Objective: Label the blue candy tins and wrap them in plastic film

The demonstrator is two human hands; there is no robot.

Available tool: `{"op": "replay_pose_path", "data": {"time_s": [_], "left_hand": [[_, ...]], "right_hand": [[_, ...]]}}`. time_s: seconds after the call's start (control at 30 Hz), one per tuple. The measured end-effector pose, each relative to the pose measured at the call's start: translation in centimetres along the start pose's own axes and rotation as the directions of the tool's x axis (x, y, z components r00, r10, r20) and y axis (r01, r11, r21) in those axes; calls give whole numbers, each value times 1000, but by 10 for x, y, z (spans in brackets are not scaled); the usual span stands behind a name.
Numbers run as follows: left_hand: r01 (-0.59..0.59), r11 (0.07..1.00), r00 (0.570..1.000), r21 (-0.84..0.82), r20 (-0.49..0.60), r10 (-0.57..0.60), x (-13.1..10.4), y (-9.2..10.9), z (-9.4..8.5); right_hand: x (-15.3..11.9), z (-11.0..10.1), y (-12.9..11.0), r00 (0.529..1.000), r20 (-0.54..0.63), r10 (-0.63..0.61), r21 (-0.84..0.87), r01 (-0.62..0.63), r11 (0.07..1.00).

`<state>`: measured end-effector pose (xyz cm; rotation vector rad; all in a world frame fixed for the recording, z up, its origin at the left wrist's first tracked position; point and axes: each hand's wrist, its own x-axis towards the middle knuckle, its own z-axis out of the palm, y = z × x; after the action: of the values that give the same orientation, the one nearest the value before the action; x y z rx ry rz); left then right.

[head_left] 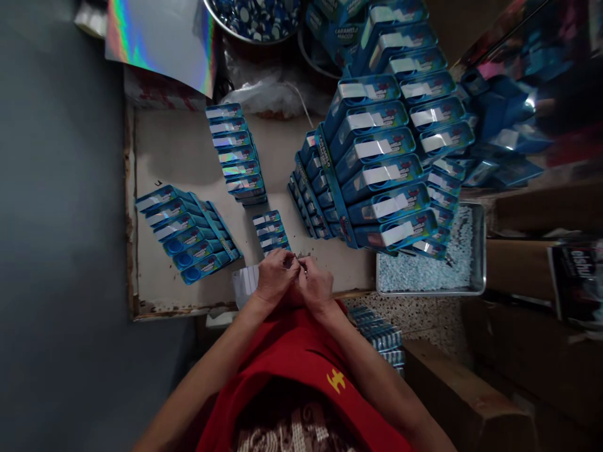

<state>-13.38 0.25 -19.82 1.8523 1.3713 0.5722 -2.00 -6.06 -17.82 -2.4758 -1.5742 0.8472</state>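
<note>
Curling inward just below centre, fingers (288,256) of left hand (274,275) and right hand (316,284) nearly close; whatever they grip, I cannot tell.
Blue packs (382,149) crowd the desk (174,147); speckled floor (438,317), lower right.

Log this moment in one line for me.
left hand and right hand: close together, fingers bent | anything held: too small to tell | beyond hands: blue packs | right: metal tray, pale pellets

Table (174,147) layout.
Tall box stack (372,150) right, low box stack (188,233) left; between, long box row (238,152) behind short box row (270,230). Tray (481,251) with pellets (419,271) right of table.
</note>
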Motion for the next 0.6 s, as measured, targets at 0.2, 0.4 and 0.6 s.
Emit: {"op": "replay_pose_path", "data": {"time_s": [0.2, 0.4, 0.6], "left_hand": [[23, 1000, 1000, -9, -14, -23, 0, 0, 2], [32, 999, 999, 21, 27, -33, 1, -2, -1], [14, 995, 989, 98, 144, -28, 10, -2, -19]], "right_hand": [[-1, -2, -2, 1000, 0, -1, -14, 1, 1000], [0, -3, -3, 1000, 13, -1, 8, 1, 1000], [2, -5, -3, 1000, 29, -10, 46, 9, 999]]}}
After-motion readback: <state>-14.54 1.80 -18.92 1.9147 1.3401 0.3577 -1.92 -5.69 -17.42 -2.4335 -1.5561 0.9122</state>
